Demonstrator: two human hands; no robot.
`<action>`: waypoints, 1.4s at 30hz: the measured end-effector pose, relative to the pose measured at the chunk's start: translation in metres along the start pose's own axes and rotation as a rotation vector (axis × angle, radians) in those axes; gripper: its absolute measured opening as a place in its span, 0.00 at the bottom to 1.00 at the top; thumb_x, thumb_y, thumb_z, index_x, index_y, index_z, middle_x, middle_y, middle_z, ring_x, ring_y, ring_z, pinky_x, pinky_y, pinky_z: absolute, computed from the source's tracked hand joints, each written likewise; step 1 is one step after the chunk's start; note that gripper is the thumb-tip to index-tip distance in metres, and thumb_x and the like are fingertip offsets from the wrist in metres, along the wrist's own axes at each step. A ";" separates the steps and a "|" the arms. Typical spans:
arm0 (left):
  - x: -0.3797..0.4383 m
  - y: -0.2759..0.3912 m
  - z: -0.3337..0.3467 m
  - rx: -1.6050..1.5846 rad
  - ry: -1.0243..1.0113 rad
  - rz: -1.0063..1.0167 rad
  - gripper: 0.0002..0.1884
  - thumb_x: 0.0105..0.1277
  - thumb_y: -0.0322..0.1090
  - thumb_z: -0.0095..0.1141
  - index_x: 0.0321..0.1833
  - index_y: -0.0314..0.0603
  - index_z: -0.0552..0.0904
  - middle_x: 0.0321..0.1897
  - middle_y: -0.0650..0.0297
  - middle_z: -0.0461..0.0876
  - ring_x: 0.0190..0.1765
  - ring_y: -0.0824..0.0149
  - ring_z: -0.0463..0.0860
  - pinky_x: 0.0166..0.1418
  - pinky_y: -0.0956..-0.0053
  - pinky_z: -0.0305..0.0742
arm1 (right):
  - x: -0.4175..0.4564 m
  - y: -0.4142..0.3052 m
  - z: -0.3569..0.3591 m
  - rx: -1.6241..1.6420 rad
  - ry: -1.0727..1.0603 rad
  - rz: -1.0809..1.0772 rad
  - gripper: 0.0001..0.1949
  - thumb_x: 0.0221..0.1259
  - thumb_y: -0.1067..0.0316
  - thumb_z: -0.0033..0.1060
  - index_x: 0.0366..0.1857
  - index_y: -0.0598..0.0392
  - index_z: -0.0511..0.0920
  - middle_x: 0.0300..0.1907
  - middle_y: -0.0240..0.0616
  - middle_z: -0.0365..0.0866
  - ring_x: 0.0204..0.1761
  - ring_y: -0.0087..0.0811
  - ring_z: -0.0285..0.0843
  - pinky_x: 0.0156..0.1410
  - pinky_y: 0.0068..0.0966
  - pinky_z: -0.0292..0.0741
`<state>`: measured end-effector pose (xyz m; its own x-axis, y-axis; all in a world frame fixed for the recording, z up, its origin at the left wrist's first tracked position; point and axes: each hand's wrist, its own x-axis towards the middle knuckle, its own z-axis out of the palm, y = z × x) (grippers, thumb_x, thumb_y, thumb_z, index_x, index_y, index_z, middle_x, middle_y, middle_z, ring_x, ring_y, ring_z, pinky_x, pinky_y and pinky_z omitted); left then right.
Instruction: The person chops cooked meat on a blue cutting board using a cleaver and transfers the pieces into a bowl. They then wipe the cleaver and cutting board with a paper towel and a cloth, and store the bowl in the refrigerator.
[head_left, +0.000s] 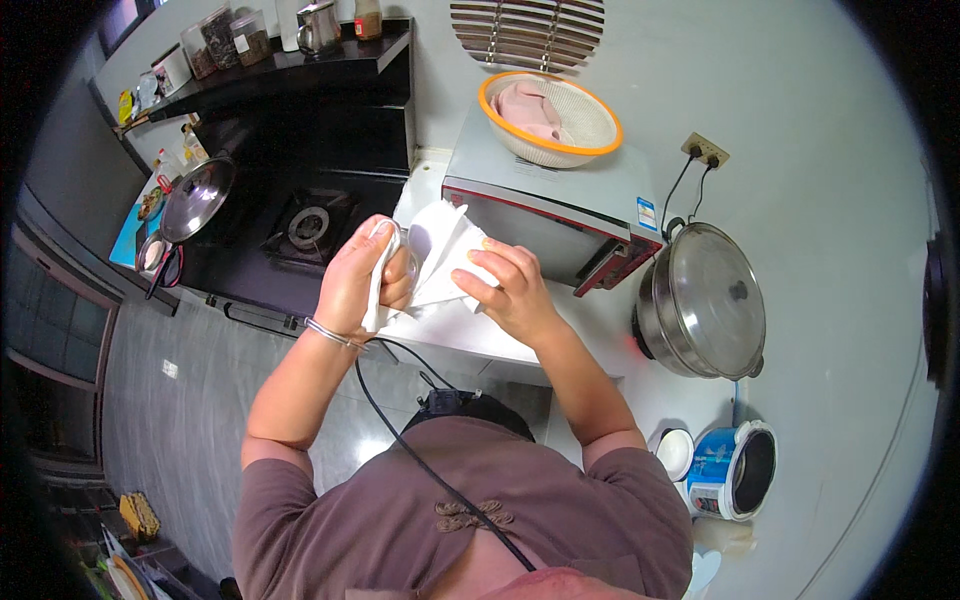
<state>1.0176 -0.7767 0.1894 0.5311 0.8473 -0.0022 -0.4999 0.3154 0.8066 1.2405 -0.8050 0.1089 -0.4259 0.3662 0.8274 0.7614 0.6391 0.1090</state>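
Both hands are raised over the edge of the white counter (510, 330). My left hand (351, 277), with a silver bangle at the wrist, is closed around a folded end of a white cloth or paper towel (450, 262). More of this white sheet spreads between the hands. My right hand (514, 283) pinches its right side, fingers spread over the top. A pale rounded surface (421, 238) shows at the sheet's left, beside my left knuckles; whether it is part of a cup or only a fold, I cannot tell.
Behind the hands stands a countertop oven (540, 225) carrying an orange-rimmed basket (592, 112) with pink cloth. To the left are a gas burner (308, 228) and a lidded pan (199, 199). A large lidded steamer pot (709, 300) and a rice cooker (731, 469) stand right. A black cable (420, 461) crosses my front.
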 end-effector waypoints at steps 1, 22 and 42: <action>0.000 0.000 0.005 0.090 0.047 0.019 0.09 0.77 0.42 0.42 0.38 0.50 0.69 0.17 0.72 0.62 0.14 0.77 0.55 0.18 0.80 0.49 | 0.000 0.000 -0.004 -0.020 -0.030 0.022 0.31 0.42 0.77 0.68 0.55 0.35 0.74 0.58 0.29 0.68 0.63 0.37 0.66 0.62 0.35 0.69; 0.033 0.016 0.008 0.740 -0.276 0.192 0.07 0.62 0.32 0.60 0.38 0.37 0.82 0.32 0.64 0.82 0.34 0.71 0.80 0.41 0.77 0.75 | -0.013 0.029 -0.029 0.173 -0.161 0.273 0.39 0.39 0.76 0.70 0.65 0.53 0.67 0.66 0.38 0.66 0.67 0.44 0.63 0.71 0.39 0.65; 0.043 0.019 -0.035 0.136 0.163 0.109 0.09 0.70 0.38 0.57 0.38 0.38 0.78 0.24 0.67 0.75 0.26 0.72 0.74 0.32 0.78 0.72 | -0.057 0.309 -0.062 -0.421 -0.310 1.037 0.42 0.46 0.48 0.69 0.68 0.57 0.66 0.62 0.56 0.70 0.66 0.52 0.65 0.70 0.44 0.63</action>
<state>1.0067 -0.7193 0.1839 0.3559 0.9345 0.0023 -0.4454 0.1675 0.8795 1.5300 -0.6703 0.1294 0.4402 0.7696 0.4625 0.8925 -0.3186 -0.3192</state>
